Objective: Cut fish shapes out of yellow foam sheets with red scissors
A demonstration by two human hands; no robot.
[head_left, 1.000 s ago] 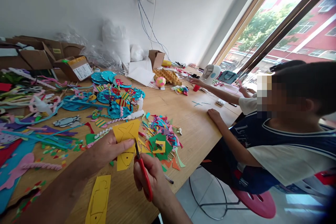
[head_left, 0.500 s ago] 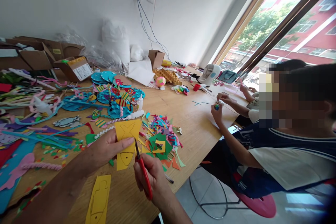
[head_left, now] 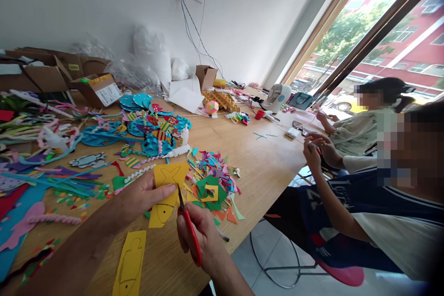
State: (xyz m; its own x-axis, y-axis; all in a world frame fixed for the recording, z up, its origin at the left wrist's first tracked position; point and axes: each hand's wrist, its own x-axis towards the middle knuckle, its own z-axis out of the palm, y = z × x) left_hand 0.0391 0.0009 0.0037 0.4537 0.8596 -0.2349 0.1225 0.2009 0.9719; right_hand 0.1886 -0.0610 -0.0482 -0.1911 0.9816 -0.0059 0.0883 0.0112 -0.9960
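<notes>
A yellow sheet of craft paper (head_left: 161, 215) with a fish outline drawn on it is pinched in my left hand (head_left: 145, 196), thumb on top. My right hand (head_left: 201, 231) is closed around the red handles of a pair of scissors (head_left: 191, 235). Their dark blades point up and meet the right edge of the sheet, close to my left thumb. Whether the blades are parted is hard to see. Below my left wrist, a second yellow piece (head_left: 130, 261) with another drawn outline lies on the table.
Coloured paper scraps (head_left: 217, 171) are heaped just beyond my right hand, with a pen (head_left: 223, 235) near the table edge. Blue discs and paper fish (head_left: 161, 135) lie farther back. Cardboard boxes (head_left: 100, 90) stand by the wall. Two people sit at right, one with hands (head_left: 314, 148) raised.
The yellow sheet has tilted slightly, its top shifting right and its lower end left. My hands have barely moved. The nearer person has leaned back, drawing their hands to the right.
</notes>
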